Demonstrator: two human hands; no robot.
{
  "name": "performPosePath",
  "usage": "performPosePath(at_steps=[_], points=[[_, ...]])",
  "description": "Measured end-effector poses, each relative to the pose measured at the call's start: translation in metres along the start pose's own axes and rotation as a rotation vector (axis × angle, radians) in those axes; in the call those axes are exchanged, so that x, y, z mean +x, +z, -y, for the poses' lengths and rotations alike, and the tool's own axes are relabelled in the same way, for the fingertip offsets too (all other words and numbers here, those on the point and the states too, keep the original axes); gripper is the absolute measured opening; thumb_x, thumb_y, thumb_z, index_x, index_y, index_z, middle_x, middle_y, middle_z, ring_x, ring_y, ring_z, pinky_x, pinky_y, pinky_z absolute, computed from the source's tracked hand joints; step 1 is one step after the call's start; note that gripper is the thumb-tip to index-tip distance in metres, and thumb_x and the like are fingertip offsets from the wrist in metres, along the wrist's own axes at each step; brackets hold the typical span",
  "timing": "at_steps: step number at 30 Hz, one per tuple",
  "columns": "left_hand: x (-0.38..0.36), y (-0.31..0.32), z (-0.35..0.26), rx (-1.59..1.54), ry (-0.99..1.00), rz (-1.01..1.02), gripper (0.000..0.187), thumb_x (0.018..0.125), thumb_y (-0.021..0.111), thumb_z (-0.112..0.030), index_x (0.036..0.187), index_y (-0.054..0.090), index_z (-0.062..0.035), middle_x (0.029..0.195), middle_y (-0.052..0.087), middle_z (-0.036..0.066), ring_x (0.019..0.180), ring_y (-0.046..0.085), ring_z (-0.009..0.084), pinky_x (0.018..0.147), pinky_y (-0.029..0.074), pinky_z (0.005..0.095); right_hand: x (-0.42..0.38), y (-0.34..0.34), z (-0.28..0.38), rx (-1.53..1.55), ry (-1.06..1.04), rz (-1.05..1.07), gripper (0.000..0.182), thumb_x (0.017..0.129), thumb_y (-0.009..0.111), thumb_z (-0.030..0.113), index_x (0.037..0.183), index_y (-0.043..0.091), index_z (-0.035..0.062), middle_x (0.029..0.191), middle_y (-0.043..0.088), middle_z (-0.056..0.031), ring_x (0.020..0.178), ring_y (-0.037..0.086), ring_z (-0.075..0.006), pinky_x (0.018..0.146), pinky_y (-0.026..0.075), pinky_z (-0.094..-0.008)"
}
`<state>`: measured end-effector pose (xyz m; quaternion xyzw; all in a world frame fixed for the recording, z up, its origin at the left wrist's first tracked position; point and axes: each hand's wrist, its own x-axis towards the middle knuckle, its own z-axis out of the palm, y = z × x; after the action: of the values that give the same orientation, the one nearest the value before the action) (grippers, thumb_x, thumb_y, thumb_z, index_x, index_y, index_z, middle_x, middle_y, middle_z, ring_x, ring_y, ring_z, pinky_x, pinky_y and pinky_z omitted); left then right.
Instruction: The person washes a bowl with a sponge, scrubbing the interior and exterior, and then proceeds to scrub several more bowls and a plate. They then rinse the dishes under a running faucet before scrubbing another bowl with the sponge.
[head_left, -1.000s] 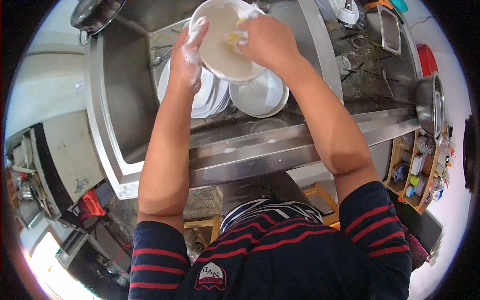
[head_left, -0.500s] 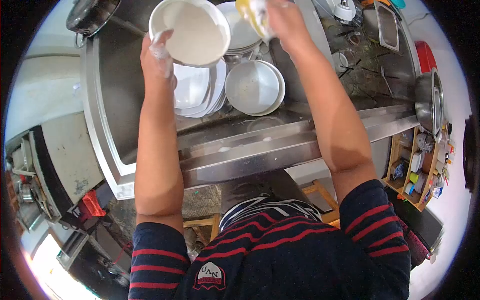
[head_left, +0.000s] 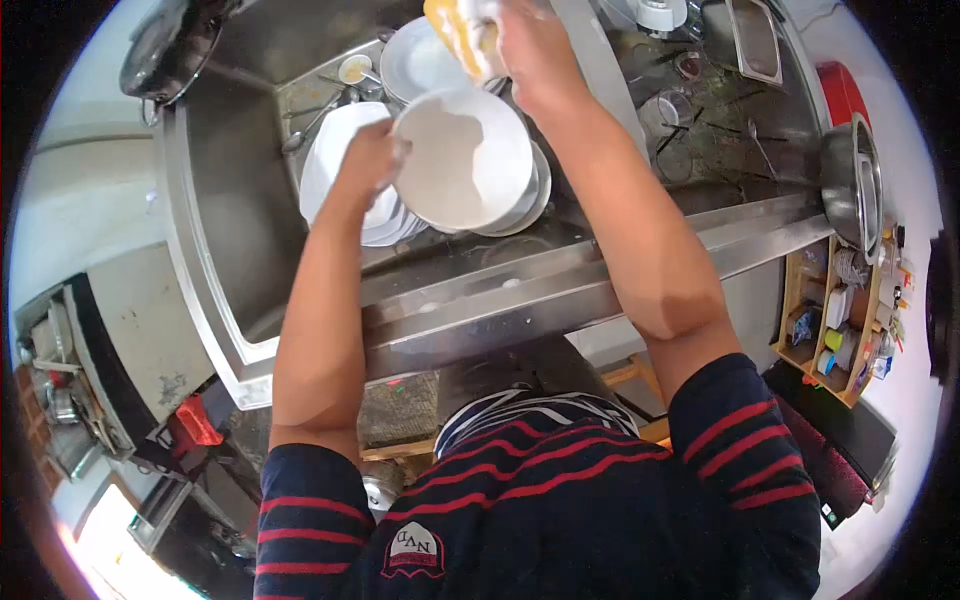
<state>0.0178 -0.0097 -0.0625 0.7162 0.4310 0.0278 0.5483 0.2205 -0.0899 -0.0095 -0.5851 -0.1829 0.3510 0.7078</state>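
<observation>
White bowl (head_left: 465,160), right in the middle of the action, mouth up, over the near part of the sink (head_left: 235,230)! It looks stiff, probably ceramic or hard plastic, so likely moderate in weight, likely slick if soapy, and perhaps ready to chip on a hard knock. Best hold, I'd judge: the rim, thumb inside and fingers beneath the wall.

And that's where the left hand (head_left: 378,165) is, closed at the bowl's left rim, though blur hides the exact set of its fingers. Over on the far right side of the bowl, the right hand (head_left: 535,50) is curled around a yellow sponge (head_left: 452,22) thick with white foam, clear of the rim. So the bowl sits between the two, touching the left hand, apart from the right.

Underneath, round plates (head_left: 541,190) peek out on the right; whether the bowl rests on them, I cannot tell. To the left, square white plates (head_left: 345,130) stack up partly behind the left hand. Farther off, another pile of round plates (head_left: 415,62), a small cup (head_left: 354,68) beside it, spoons (head_left: 305,130) to the left. Across the divider, on the right, glasses (head_left: 668,110) stand in the second basin (head_left: 790,165)!
</observation>
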Motion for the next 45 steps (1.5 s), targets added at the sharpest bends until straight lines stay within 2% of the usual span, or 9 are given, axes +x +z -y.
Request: performPosePath(at_steps=[6, 10, 18, 23, 28, 31, 33, 37, 45], points=[[0.005, 0.031, 0.025, -0.022, -0.082, 0.07, 0.037, 0.07, 0.062, -0.011, 0.103, 0.064, 0.0066, 0.082, 0.068, 0.013, 0.072, 0.062, 0.0184, 0.068, 0.05, 0.0329, -0.011, 0.009, 0.006, -0.019, -0.119, -0.058, 0.029, 0.081, 0.059, 0.025, 0.084, 0.067, -0.0027, 0.075, 0.066, -0.007, 0.071, 0.061, -0.0136, 0.065, 0.046, -0.0299], [0.014, 0.046, 0.044, 0.014, -0.001, -0.005, 0.038, 0.07, 0.059, -0.011, 0.106, 0.066, 0.0012, 0.089, 0.07, 0.017, 0.078, 0.066, 0.0248, 0.071, 0.05, 0.0345, -0.014, 0.008, 0.007, -0.176, -0.056, -0.034, 0.022, 0.084, 0.058, 0.019, 0.093, 0.067, 0.0005, 0.083, 0.065, -0.0057, 0.075, 0.059, -0.0106, 0.066, 0.046, -0.0256], [0.005, 0.058, 0.042, 0.475, 0.15, -0.092, 0.039, 0.074, 0.06, -0.01, 0.112, 0.057, 0.0005, 0.1, 0.063, 0.029, 0.093, 0.059, 0.0459, 0.082, 0.047, 0.0483, -0.021, 0.019, -0.002, -0.199, -0.03, 0.074, 0.029, 0.086, 0.056, 0.026, 0.09, 0.067, -0.0006, 0.077, 0.067, -0.01, 0.07, 0.061, -0.0154, 0.065, 0.047, -0.0303], [0.012, 0.054, 0.061, 0.453, 0.094, -0.039, 0.049, 0.079, 0.07, -0.03, 0.115, 0.053, -0.0004, 0.097, 0.064, 0.024, 0.091, 0.062, 0.0397, 0.079, 0.048, 0.0451, -0.024, 0.023, 0.004, -0.188, -0.039, 0.151, 0.034, 0.089, 0.056, 0.032, 0.091, 0.067, -0.0007, 0.076, 0.068, -0.0146, 0.069, 0.064, -0.0191, 0.066, 0.048, -0.033], [-0.006, 0.034, -0.005, 0.258, 0.224, -0.275, 0.034, 0.077, 0.072, -0.021, 0.1, 0.059, 0.0001, 0.092, 0.062, 0.014, 0.078, 0.06, 0.0262, 0.07, 0.049, 0.0373, -0.028, 0.016, 0.026, -0.003, -0.015, 0.171, 0.028, 0.087, 0.056, 0.023, 0.091, 0.066, -0.0023, 0.074, 0.066, -0.0105, 0.069, 0.059, -0.0126, 0.065, 0.047, -0.0309], [-0.026, 0.024, -0.078, -0.034, 0.362, -0.374, 0.018, 0.088, 0.063, -0.008, 0.102, 0.062, 0.0022, 0.084, 0.066, 0.006, 0.074, 0.056, 0.0105, 0.067, 0.045, 0.0261, -0.03, -0.009, 0.073, 0.277, -0.004, 0.26, 0.027, 0.086, 0.051, 0.012, 0.106, 0.061, -0.0034, 0.093, 0.064, -0.0065, 0.081, 0.059, -0.0113, 0.072, 0.048, -0.0266], [-0.029, 0.02, -0.128, 0.149, 0.426, -0.464, 0.017, 0.088, 0.065, -0.011, 0.099, 0.066, 0.0012, 0.086, 0.066, 0.004, 0.08, 0.057, 0.0084, 0.072, 0.046, 0.0247, -0.036, -0.045, 0.099, 0.305, -0.011, 0.234, 0.028, 0.086, 0.051, 0.011, 0.107, 0.061, -0.0033, 0.094, 0.064, -0.0063, 0.082, 0.059, -0.0111, 0.073, 0.048, -0.0259], [-0.009, 0.057, -0.263, 0.331, 0.866, -0.422, 0.017, 0.082, 0.067, -0.011, 0.097, 0.068, -0.0024, 0.087, 0.067, 0.012, 0.079, 0.063, 0.0201, 0.074, 0.049, 0.0299, -0.039, -0.142, 0.132, 0.272, -0.11, 0.052, 0.022, 0.084, 0.054, 0.012, 0.096, 0.065, -0.0031, 0.084, 0.065, -0.0063, 0.078, 0.059, -0.0101, 0.07, 0.047, -0.0251], [0.179, 0.201, -0.389, 1.073, 0.99, -0.13, 0.025, 0.077, 0.064, -0.017, 0.101, 0.066, -0.0105, 0.098, 0.063, 0.011, 0.103, 0.057, 0.0289, 0.091, 0.045, 0.0394, 0.005, -0.282, 0.079, -0.006, -0.029, -0.133, 0.025, 0.083, 0.054, 0.014, 0.098, 0.064, -0.0037, 0.086, 0.067, -0.0099, 0.077, 0.062, -0.0145, 0.072, 0.049, -0.0295]])
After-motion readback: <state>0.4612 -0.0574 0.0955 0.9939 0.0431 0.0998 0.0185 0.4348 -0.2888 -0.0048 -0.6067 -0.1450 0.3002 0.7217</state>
